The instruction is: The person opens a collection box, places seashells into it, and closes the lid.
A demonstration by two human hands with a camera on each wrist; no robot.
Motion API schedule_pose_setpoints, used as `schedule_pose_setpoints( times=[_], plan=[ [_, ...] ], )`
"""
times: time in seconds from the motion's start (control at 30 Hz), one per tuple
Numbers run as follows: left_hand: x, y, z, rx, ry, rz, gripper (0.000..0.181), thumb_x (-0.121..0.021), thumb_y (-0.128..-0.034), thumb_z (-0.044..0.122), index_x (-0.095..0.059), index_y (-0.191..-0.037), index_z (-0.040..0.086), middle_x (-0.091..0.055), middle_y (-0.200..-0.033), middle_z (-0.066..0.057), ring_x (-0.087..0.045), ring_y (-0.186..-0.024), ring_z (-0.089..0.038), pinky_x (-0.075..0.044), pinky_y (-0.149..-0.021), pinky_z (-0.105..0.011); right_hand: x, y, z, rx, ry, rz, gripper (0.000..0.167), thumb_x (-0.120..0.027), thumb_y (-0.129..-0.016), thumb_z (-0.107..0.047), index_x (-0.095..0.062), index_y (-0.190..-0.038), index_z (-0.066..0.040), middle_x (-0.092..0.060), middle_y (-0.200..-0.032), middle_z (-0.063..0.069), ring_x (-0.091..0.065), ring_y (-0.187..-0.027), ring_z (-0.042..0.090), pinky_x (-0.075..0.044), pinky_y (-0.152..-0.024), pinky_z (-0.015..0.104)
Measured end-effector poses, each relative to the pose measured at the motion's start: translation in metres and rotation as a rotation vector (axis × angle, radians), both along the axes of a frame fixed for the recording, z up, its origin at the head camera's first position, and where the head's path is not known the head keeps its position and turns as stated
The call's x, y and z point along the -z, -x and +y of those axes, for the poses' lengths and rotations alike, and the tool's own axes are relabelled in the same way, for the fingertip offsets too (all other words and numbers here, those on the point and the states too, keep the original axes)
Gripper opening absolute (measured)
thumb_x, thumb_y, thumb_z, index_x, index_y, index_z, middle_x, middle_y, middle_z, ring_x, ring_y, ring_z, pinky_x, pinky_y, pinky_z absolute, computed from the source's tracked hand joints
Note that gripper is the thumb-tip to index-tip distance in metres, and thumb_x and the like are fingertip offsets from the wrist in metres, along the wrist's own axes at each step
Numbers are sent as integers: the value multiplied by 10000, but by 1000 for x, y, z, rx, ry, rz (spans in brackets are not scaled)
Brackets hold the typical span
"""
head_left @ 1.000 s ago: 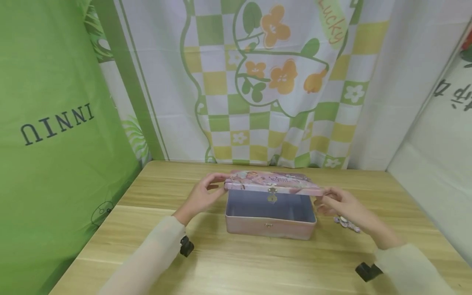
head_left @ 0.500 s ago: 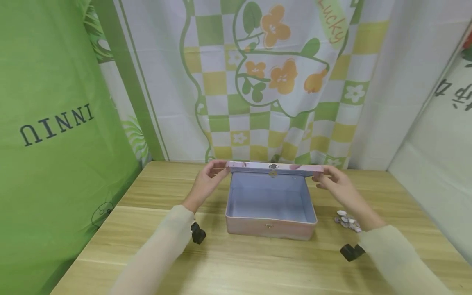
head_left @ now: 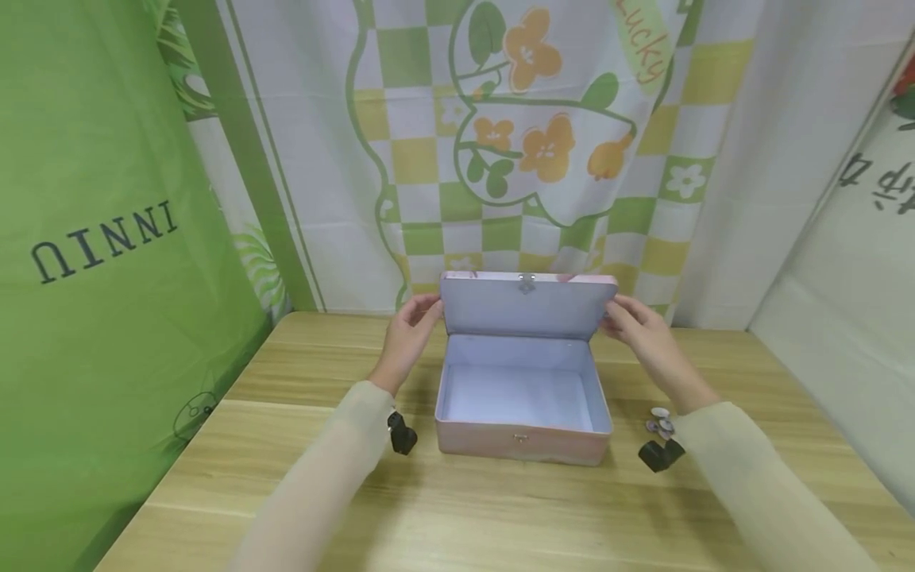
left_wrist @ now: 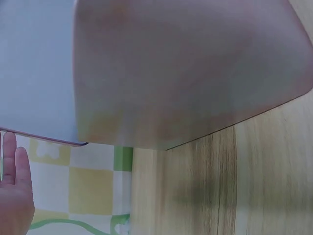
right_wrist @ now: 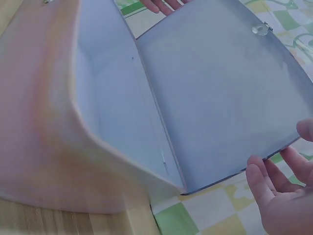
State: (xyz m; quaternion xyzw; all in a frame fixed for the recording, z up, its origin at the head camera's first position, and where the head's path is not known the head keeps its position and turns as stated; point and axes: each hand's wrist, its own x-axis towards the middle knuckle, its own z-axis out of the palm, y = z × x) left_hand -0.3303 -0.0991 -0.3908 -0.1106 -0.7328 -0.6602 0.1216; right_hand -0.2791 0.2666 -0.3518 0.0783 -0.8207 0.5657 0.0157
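Note:
A pink tin box (head_left: pixel 522 442) stands on the table with its hinged lid (head_left: pixel 525 308) raised nearly upright, showing a bare blue-grey inside. A metal clasp (head_left: pixel 526 283) hangs at the lid's top edge. At the lid's left edge is my left hand (head_left: pixel 409 340), fingertips touching it; the left wrist view shows part of this hand (left_wrist: pixel 14 196) beside the lid. My right hand (head_left: pixel 654 345) holds the lid's right edge; in the right wrist view its fingers (right_wrist: pixel 266 181) lie behind and along that edge, with the thumb on the near side.
Small whitish-purple pieces (head_left: pixel 661 423) lie on the wooden table (head_left: pixel 457 516) right of the box, partly hidden by the right wrist's black camera mount (head_left: pixel 661 454). A patterned curtain (head_left: pixel 415 159) hangs behind the table. Dark cable (head_left: pixel 194 411) shows at the left edge.
The lid has swung up and back from nearly closed to nearly upright, uncovering the box's inside. Both hands have moved up and away from the wearer with its edges.

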Motion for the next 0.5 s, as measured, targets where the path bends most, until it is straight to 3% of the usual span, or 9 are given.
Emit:
schedule_pose_setpoints(
  times=[0.2,0.37,0.5],
  plan=[
    [1,8,2,95,-1,7,403,-563,-1044,275,-537,-1404,97,-561,-1411,-79,-488,-1321,-221,-369,-1121,-420,3,11,0,-18,42,5,674,-435,-1082,-388,-194,-1590,-17,-377,-1531,240,-455,-1326,381,-341,-1143,469],
    [-1,9,1,166,66,-69,525,-454,-1063,432,-374,-1524,194,-432,-1506,-74,-407,-1380,-259,-337,-1130,-490,6,19,0,-36,53,8,667,-454,-1079,-324,-150,-1606,-51,-255,-1607,211,-341,-1403,402,-294,-1148,554],
    [1,15,2,211,108,-131,605,-388,-1062,498,-239,-1595,254,-326,-1580,-83,-356,-1409,-329,-309,-1130,-562,9,27,0,-91,88,-48,718,-440,-1078,-291,0,-1623,-132,-139,-1625,254,-199,-1458,455,-224,-1136,655]
  ],
)
